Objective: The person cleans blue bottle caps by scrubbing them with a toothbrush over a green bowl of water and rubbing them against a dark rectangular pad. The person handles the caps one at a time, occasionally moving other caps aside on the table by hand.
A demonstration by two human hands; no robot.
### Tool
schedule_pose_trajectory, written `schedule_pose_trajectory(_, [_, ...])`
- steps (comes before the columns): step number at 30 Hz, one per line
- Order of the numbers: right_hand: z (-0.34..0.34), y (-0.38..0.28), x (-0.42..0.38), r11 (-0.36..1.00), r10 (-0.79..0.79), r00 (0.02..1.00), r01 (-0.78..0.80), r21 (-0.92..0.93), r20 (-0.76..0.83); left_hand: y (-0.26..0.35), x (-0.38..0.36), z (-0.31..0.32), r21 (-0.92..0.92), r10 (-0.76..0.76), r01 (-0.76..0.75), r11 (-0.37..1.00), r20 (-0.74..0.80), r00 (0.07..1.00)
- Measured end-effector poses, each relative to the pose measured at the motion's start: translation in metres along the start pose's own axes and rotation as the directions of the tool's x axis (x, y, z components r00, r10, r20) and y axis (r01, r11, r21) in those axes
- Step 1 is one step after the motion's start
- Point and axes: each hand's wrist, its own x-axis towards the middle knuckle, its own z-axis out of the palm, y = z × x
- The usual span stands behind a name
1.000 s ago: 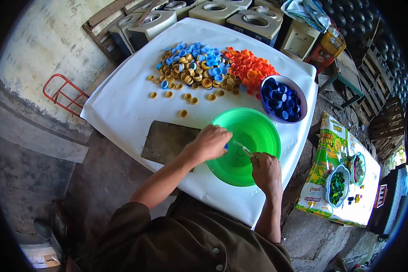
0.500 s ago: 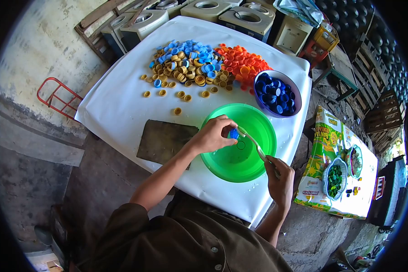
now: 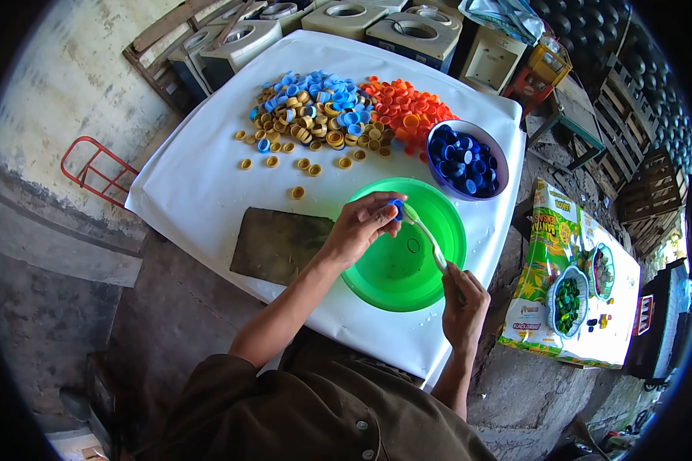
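Observation:
My left hand (image 3: 361, 225) pinches a dark blue bottle cap (image 3: 395, 209) above the left side of a green basin (image 3: 459, 238). From the right, my right hand (image 3: 464, 303) grips the handle of a pale toothbrush (image 3: 430, 240). The brush's head end meets the cap or lies right beside it; its bristles are too small to make out. A dark ring shape shows on the basin's floor. Just behind the basin stands a purple bowl (image 3: 502, 165) full of dark blue caps (image 3: 465, 157).
Light blue caps (image 3: 315, 84), tan caps (image 3: 297, 193) and orange caps (image 3: 411, 107) are heaped at the table's (image 3: 184, 184) far side. A dark flat board (image 3: 278, 244) lies left of the basin. On the right, a low table carries a basket of green caps (image 3: 567, 306).
My left hand has turned and lifted slightly, so the blue cap now faces the brush. My right hand has shifted a little left and down with the toothbrush.

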Motion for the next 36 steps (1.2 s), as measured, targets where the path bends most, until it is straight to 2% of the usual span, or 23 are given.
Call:
schedule_pose_trajectory(1, [-0.001,-0.001,0.0,0.999,0.032,0.999,-0.033,-0.034,-0.01,-0.001,-0.002,0.006,0.005,-0.039,0.039,0.999,-0.038,0.999])
schedule_pose_trajectory(5, [0.01,-0.002,-0.002,0.998,-0.052,0.999,0.051,0.031,0.014,-0.009,0.001,0.004,-0.169,-0.04,0.028,0.985,-0.07,0.997])
schedule_pose_trajectory(8, [0.003,0.001,-0.001,1.0,0.006,1.0,-0.006,0.026,0.018,-0.003,0.003,0.006,-0.158,0.033,-0.05,0.986,-0.109,0.993])
schedule_pose_trajectory(10, [0.007,0.001,0.0,1.0,-0.009,1.0,0.01,0.009,-0.029,-0.007,0.0,0.006,-0.106,-0.04,0.03,0.994,-0.089,0.995])
schedule_pose_trajectory(12, [0.015,-0.001,-0.001,0.999,-0.043,0.997,0.044,0.014,-0.067,-0.013,0.001,0.009,-0.138,-0.081,0.073,0.988,-0.05,0.995])
schedule_pose_trajectory(13, [0.014,-0.008,0.0,0.999,-0.019,1.0,0.019,-0.03,-0.015,-0.011,0.001,0.01,-0.181,-0.069,0.054,0.982,-0.076,0.995])
schedule_pose_trajectory(15, [0.011,-0.004,-0.001,0.999,0.001,1.0,0.0,0.035,-0.006,-0.004,0.002,0.014,-0.262,-0.049,0.014,0.965,-0.128,0.991])
schedule_pose_trajectory(18, [0.007,0.0,-0.003,0.999,0.03,0.999,-0.029,0.038,-0.025,-0.005,0.001,0.004,-0.224,-0.042,0.017,0.974,-0.103,0.994])
schedule_pose_trajectory(22, [0.012,0.003,-0.003,0.999,0.036,0.998,-0.035,0.026,-0.046,-0.013,-0.003,0.012,-0.066,-0.008,0.001,0.998,-0.101,0.995])
schedule_pose_trajectory(27, [0.015,0.005,-0.01,0.998,0.057,0.998,-0.057,0.031,0.008,-0.008,0.007,0.001,-0.072,0.028,-0.052,0.996,-0.301,0.953])
schedule_pose_trajectory(30, [0.021,0.006,-0.012,0.998,0.018,0.999,-0.016,0.055,-0.039,-0.015,0.005,-0.003,0.02,0.012,-0.007,1.0,-0.245,0.97])
schedule_pose_trajectory(36, [0.022,0.002,-0.01,0.997,0.044,0.999,-0.043,0.067,-0.011,-0.013,-0.001,0.011,-0.212,-0.011,-0.024,0.977,-0.165,0.986])
